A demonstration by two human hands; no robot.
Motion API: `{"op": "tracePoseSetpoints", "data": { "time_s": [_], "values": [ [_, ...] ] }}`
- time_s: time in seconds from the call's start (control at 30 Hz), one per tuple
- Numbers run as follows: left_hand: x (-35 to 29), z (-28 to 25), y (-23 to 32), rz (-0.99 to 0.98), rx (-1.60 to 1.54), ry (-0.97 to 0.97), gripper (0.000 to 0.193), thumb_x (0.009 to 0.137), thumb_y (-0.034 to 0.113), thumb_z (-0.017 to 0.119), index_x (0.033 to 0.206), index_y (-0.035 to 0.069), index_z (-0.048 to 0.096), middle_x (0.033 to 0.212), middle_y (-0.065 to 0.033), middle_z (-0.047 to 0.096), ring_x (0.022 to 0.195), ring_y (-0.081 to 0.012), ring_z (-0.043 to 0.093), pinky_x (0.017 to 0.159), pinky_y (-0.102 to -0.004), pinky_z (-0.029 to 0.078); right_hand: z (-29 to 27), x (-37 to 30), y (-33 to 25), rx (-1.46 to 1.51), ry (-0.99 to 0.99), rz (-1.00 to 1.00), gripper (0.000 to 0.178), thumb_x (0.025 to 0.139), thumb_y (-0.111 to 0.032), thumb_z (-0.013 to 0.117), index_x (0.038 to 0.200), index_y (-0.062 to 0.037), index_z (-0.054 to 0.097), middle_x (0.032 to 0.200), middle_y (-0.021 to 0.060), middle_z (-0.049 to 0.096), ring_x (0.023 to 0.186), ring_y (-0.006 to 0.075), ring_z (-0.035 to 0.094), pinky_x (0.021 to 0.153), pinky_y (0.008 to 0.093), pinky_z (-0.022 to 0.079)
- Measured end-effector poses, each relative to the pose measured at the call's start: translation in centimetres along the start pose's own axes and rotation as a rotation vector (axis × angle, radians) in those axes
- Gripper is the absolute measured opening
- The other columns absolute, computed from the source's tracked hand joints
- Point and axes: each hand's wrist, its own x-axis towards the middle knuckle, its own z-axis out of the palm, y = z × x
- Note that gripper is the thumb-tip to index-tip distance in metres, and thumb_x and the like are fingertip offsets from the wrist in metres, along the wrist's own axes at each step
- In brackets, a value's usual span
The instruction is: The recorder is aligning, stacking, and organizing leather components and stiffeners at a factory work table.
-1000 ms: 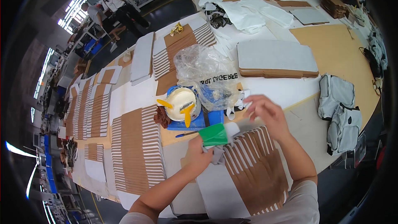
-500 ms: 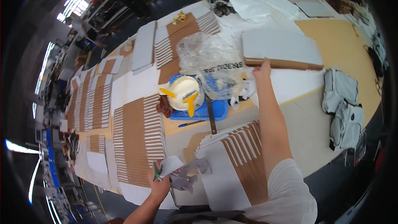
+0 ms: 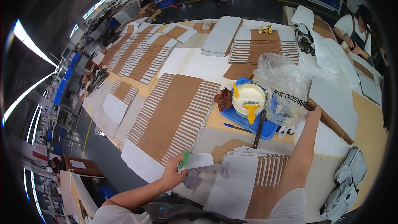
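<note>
My left hand (image 3: 174, 172) is closed around a white flat piece with a green end (image 3: 198, 161), with a crumpled grey cloth (image 3: 197, 178) hanging beneath it. It is over the near end of a fanned stack of brown and white panels (image 3: 168, 114). My right arm stretches forward, and my right hand (image 3: 314, 114) has its fingers closed at the near corner of a thick stack of pale-topped, brown-edged sheets (image 3: 333, 105). The exact finger grip there is small in view. Below my right forearm lies another fanned stack of white and brown panels (image 3: 236, 182).
A tub of cream paste (image 3: 243, 93) with yellow spreaders stands on a blue tray (image 3: 271, 129), beside a crumpled clear plastic bag (image 3: 275, 72) and a dark metal strip (image 3: 259, 130). Grey pouches (image 3: 347, 178) lie at right. Another person (image 3: 352, 33) works at the far right.
The view has swung left, so the table things appear farther right. My right hand stays at the sheet stack's near edge, and my left still grips the white piece and cloth.
</note>
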Motion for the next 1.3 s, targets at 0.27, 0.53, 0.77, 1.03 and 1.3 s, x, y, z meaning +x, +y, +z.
{"op": "tracePoseSetpoints", "data": {
  "time_s": [0.27,0.53,0.77,1.03,1.3],
  "values": [
    [-1.2,-1.3,-0.8,-0.045,-0.007,0.023,0.019,0.072,-0.007,0.049,0.086,0.0,0.059,0.073,-0.0122,0.056,0.063,-0.0211,0.055,0.058,-0.0281,0.043,0.1,-3.4,-1.0,-1.585,0.083,-0.831,0.035,0.073,-0.002,0.057,0.107,0.0044,0.053,0.102,0.0241,0.06,0.097,0.0342,0.06,0.085,0.0373,0.047],
    [-1.7,-2.4,-0.7,-0.074,-0.061,0.043,0.019,0.074,-0.007,0.049,0.09,-0.003,0.059,0.074,-0.0108,0.061,0.065,-0.0179,0.056,0.062,-0.0276,0.044,1.9,-4.4,0.0,-0.361,0.259,-0.412,0.046,0.069,-0.012,0.058,0.106,0.0151,0.05,0.108,0.0249,0.058,0.095,0.0348,0.059,0.081,0.0379,0.048],
    [-1.9,-2.5,-1.8,-0.113,-0.014,0.018,0.02,0.075,-0.005,0.048,0.093,-0.003,0.057,0.076,-0.0119,0.061,0.069,-0.0181,0.058,0.064,-0.0285,0.045,4.2,-9.8,-1.5,-0.245,0.466,-0.222,0.053,0.069,-0.022,0.061,0.109,0.0124,0.05,0.11,0.0255,0.056,0.096,0.0354,0.059,0.08,0.0409,0.049],
    [-2.5,-3.0,-3.1,-0.153,-0.005,0.045,0.019,0.077,-0.002,0.047,0.093,-0.003,0.056,0.074,-0.0105,0.061,0.067,-0.0165,0.059,0.062,-0.027,0.045,5.5,-12.2,-0.7,-0.268,0.512,-0.149,0.054,0.073,-0.028,0.058,0.114,0.0055,0.049,0.118,0.0273,0.049,0.101,0.036,0.056,0.083,0.0418,0.048],
    [-1.5,-1.8,-2.4,-0.17,-0.076,-0.022,0.018,0.079,-0.004,0.044,0.095,-0.004,0.054,0.073,-0.0097,0.061,0.068,-0.0158,0.06,0.062,-0.0265,0.046,2.4,-6.5,0.5,0.167,0.384,-0.348,0.069,0.066,-0.015,0.069,0.118,0.0113,0.034,0.116,0.0258,0.048,0.102,0.0319,0.053,0.084,0.0372,0.047]
  ]
}}
